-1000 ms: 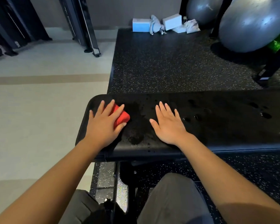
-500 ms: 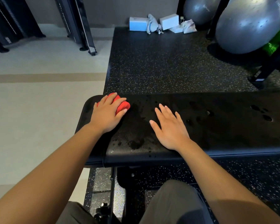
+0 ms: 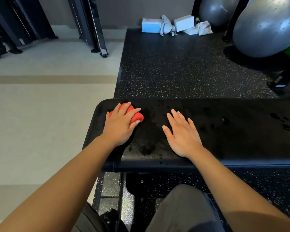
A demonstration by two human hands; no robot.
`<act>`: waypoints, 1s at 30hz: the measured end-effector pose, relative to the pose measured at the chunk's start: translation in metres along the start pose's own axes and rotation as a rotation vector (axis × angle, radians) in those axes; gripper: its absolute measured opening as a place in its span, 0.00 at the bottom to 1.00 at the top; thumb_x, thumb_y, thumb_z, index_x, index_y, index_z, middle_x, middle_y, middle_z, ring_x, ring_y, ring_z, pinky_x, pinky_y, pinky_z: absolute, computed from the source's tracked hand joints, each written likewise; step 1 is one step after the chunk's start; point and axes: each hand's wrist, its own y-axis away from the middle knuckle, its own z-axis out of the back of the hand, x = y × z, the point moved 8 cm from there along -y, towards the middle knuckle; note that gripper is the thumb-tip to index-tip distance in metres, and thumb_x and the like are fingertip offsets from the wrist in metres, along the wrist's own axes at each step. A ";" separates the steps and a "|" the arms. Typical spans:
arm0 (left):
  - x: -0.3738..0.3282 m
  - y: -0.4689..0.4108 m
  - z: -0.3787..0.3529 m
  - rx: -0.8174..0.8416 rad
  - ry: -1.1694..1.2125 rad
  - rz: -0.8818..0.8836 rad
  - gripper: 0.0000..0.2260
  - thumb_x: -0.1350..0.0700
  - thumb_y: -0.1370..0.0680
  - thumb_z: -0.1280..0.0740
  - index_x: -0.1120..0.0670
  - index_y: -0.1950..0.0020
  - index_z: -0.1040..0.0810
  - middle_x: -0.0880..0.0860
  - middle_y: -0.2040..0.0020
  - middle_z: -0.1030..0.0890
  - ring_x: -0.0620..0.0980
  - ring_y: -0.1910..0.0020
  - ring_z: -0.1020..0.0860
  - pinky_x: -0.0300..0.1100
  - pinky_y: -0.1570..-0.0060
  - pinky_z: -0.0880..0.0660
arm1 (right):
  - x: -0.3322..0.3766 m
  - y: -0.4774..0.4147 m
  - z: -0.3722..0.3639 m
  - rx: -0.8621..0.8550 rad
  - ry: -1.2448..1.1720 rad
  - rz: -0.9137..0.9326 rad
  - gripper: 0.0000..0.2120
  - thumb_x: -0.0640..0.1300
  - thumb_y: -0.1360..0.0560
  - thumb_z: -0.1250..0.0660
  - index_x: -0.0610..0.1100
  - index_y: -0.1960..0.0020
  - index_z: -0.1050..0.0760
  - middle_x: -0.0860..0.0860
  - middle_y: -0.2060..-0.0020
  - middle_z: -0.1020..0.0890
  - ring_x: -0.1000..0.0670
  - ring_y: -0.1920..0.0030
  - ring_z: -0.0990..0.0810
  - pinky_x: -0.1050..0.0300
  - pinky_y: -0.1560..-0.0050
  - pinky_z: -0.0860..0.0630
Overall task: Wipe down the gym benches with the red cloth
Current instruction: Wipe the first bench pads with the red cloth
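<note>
Gym; black bench surface (image 3: 233,141) mid-frame, wet patches. Left hand (image 3: 119,126) curls over bunched red cloth (image 3: 137,117) near surface's left end: wiping step, by look. Right hand (image 3: 182,136) flat, released, braced at centre. Next, probably: sweep cloth rightward over droplets (image 3: 287,127).

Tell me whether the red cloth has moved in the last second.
Yes. The red cloth, under the left hand, has slid toward the far edge of the bench, away from the person.
</note>
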 end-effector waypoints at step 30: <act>0.047 -0.016 0.010 -0.084 -0.061 0.173 0.21 0.40 0.20 0.47 0.40 0.27 0.40 0.49 0.23 0.44 0.55 0.25 0.46 0.59 0.30 0.44 | 0.040 -0.009 -0.006 0.032 0.003 0.061 0.25 0.56 0.18 0.57 0.55 0.22 0.53 0.57 0.23 0.55 0.54 0.24 0.59 0.40 0.27 0.62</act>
